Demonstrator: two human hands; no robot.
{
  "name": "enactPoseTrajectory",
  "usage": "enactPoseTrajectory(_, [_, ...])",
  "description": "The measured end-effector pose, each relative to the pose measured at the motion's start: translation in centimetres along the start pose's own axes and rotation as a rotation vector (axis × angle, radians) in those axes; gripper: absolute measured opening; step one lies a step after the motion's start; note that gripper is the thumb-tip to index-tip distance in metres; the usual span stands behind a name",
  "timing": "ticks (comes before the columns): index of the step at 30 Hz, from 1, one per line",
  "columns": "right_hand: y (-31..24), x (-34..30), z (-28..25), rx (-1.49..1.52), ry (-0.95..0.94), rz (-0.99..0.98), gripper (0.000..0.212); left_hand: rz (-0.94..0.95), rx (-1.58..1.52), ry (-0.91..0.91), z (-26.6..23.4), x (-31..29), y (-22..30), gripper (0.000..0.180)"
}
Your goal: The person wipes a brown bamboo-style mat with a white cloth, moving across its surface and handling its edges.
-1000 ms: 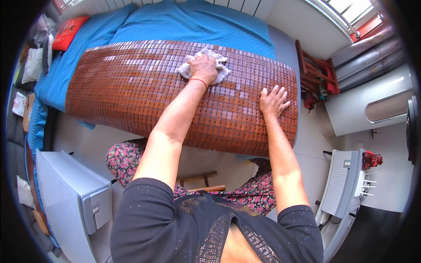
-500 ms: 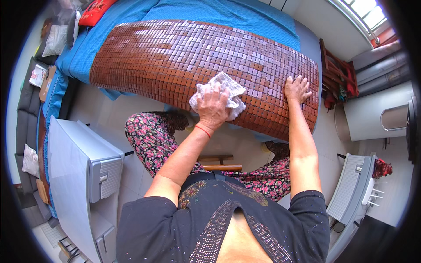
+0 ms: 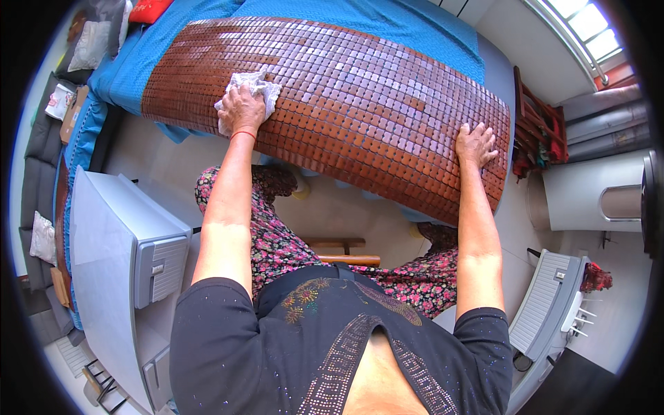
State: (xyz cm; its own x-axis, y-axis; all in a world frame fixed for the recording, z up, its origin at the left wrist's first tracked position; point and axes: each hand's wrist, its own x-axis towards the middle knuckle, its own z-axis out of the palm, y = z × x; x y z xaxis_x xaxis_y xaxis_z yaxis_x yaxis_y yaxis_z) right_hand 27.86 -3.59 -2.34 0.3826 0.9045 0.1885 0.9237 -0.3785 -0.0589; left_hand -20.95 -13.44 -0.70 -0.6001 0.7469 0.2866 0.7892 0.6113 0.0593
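Note:
A brown mat of small square tiles (image 3: 360,97) lies over a bed with a blue cover (image 3: 415,28). My left hand (image 3: 242,107) presses a crumpled white cloth (image 3: 257,84) onto the mat near its left front part. A thin red band circles that wrist. My right hand (image 3: 476,144) rests flat with fingers spread on the mat's right front corner and holds nothing.
A grey box-like appliance (image 3: 124,242) stands at my left. A white cylindrical unit (image 3: 588,194) and a white slatted rack (image 3: 553,304) stand at the right. A dark red folded wooden frame (image 3: 536,124) leans beside the bed. Cushions (image 3: 90,41) lie at far left.
My left hand has slid the cloth leftward across the mat, from its middle to its left part. My right hand stays planted on the right corner.

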Motion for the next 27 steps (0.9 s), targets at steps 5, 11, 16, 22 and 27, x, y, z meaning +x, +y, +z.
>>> enactPoseTrajectory(5, [-0.4,0.0,-0.2,0.013,-0.002,0.012,0.062,0.041,0.052,0.036,0.0,-2.0,1.6,0.049])
enactPoseTrajectory(11, [-0.6,0.0,0.4,0.013,0.029,-0.015,0.062,0.445,-0.132,0.117,-1.3,-11.9,10.1,0.052])
enactPoseTrajectory(16, [-0.2,-0.2,0.3,0.013,0.026,-0.022,0.061,0.697,-0.317,0.133,-4.9,-18.4,16.5,0.043])
enactPoseTrajectory(22, [0.0,-0.1,0.1,0.001,0.013,-0.013,0.062,0.601,-0.362,0.051,-3.1,-12.5,11.5,0.03])
enactPoseTrajectory(27, [0.4,0.1,0.6,-0.026,0.019,-0.018,0.062,0.349,-0.058,0.016,-1.0,-3.2,4.8,0.039])
